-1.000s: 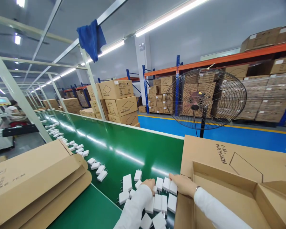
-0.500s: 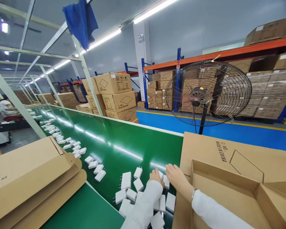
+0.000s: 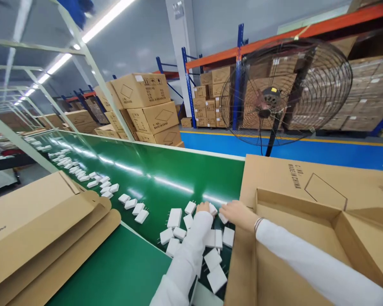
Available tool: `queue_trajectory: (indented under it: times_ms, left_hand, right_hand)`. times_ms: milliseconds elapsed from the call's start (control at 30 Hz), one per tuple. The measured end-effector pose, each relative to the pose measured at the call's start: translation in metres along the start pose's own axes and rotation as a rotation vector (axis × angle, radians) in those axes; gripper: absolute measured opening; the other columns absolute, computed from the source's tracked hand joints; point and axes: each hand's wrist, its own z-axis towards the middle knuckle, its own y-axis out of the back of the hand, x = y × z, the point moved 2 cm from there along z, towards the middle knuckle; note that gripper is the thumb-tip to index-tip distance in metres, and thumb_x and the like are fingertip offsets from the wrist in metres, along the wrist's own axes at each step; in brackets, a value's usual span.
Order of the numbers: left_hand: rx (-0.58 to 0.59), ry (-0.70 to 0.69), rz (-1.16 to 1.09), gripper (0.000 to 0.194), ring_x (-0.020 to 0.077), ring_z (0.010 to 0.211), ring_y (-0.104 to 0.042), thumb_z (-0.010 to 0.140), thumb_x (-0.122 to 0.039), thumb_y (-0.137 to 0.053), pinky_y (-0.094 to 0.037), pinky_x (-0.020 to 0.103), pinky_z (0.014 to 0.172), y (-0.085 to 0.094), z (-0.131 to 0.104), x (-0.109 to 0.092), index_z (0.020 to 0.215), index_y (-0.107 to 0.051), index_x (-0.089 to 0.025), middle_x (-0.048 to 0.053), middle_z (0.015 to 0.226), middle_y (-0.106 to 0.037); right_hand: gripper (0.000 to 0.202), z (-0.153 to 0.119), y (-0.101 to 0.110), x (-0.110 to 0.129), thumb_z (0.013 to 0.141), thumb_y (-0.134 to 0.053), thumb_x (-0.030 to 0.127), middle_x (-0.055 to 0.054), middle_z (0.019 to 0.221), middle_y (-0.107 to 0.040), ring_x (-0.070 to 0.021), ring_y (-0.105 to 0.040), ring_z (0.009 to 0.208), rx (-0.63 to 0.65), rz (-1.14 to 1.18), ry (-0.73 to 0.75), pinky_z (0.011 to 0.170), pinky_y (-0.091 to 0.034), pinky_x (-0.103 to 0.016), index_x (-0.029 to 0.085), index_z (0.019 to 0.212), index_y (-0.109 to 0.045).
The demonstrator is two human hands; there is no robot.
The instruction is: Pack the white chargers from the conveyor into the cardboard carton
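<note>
White plug chargers with metal prongs lie in a loose cluster on the green conveyor belt [image 3: 166,170]. Over the far side of this cluster, my left hand [image 3: 204,208] is curled, with a white charger [image 3: 212,210] against its thumb side; its fingertips are partly hidden. Just to the right, my right hand [image 3: 239,213] reaches in from the carton side, its fingers closed on another white charger [image 3: 223,218]. Nearer chargers, such as one white charger [image 3: 216,279], lie around my left sleeve, some of them tilted on others.
An open cardboard carton [image 3: 293,229] stands to the right of the belt. Folded cardboard sheets [image 3: 51,225] rest at left. Beyond the belt are stacked cartons [image 3: 151,114] and a large black fan [image 3: 271,102]. More chargers [image 3: 73,168] trail up the belt's left side.
The view has tipped downward. My hands stay over the same part of the cluster, with the right hand lower around its charger. Farther chargers appear slightly nearer the cluster.
</note>
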Motion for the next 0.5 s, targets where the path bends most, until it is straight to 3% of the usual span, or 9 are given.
queue_trajectory:
  times_ms: [133,233,300,367,433,500]
  left_hand:
    - [0.012,-0.127,-0.193,0.037,0.0188,0.095,-0.056,0.071,-0.022,-0.064,-0.042,0.025,0.081,0.004,-0.032,0.006,0.106,-0.051,-0.016,0.006,0.102,-0.061]
    - [0.127,-0.309,-0.625,0.042,0.0161,0.085,-0.058,0.068,-0.025,-0.066,-0.045,0.023,0.073,-0.005,-0.079,-0.007,0.106,-0.05,-0.018,0.001,0.093,-0.062]
    - [0.245,-0.4,-0.937,0.047,0.0171,0.082,-0.058,0.062,-0.024,-0.07,-0.047,0.025,0.07,-0.015,-0.117,-0.023,0.104,-0.052,-0.018,0.002,0.091,-0.062]
    - [0.301,-0.46,-1.103,0.048,0.019,0.084,-0.059,0.058,-0.023,-0.073,-0.049,0.027,0.072,-0.022,-0.152,-0.039,0.102,-0.055,-0.018,0.005,0.093,-0.062]
    - [0.257,-0.542,-1.177,0.045,0.0207,0.086,-0.061,0.058,-0.02,-0.075,-0.05,0.03,0.075,-0.025,-0.179,-0.053,0.099,-0.059,-0.018,0.008,0.096,-0.062]
    - [0.162,-0.629,-1.2,0.039,0.022,0.088,-0.062,0.059,-0.019,-0.076,-0.052,0.032,0.076,-0.025,-0.197,-0.061,0.095,-0.061,-0.018,0.009,0.096,-0.062]
  right_hand:
    - [0.042,-0.051,0.043,-0.005,0.084,-0.05,0.052,-0.005,0.085,-0.063,-0.0188,-0.062,0.075,-0.026,0.444,-0.241,0.063,-0.049,-0.03,0.015,0.103,-0.052]
    - [0.043,-0.109,0.057,0.005,0.09,-0.034,0.054,-0.006,0.083,-0.065,-0.0138,-0.062,0.066,0.013,0.797,-0.361,0.054,-0.049,-0.024,0.015,0.103,-0.049]
    - [0.036,-0.148,0.054,0.02,0.09,-0.041,0.05,-0.003,0.08,-0.064,-0.009,-0.059,0.062,-0.02,1.25,-0.515,0.054,-0.047,-0.019,0.017,0.099,-0.05]
    - [0.028,-0.18,0.045,0.041,0.086,-0.055,0.046,0.001,0.077,-0.062,-0.0054,-0.056,0.059,-0.092,1.772,-0.666,0.052,-0.045,-0.015,0.019,0.095,-0.053]
    - [0.028,-0.2,0.036,0.061,0.081,-0.062,0.045,0.002,0.073,-0.062,-0.0042,-0.055,0.056,-0.132,2.109,-0.713,0.049,-0.043,-0.013,0.02,0.091,-0.057]
    - [0.032,-0.211,0.028,0.076,0.076,-0.065,0.048,0.001,0.075,-0.065,-0.006,-0.059,0.061,-0.116,2.247,-0.734,0.052,-0.045,-0.013,0.021,0.092,-0.061]
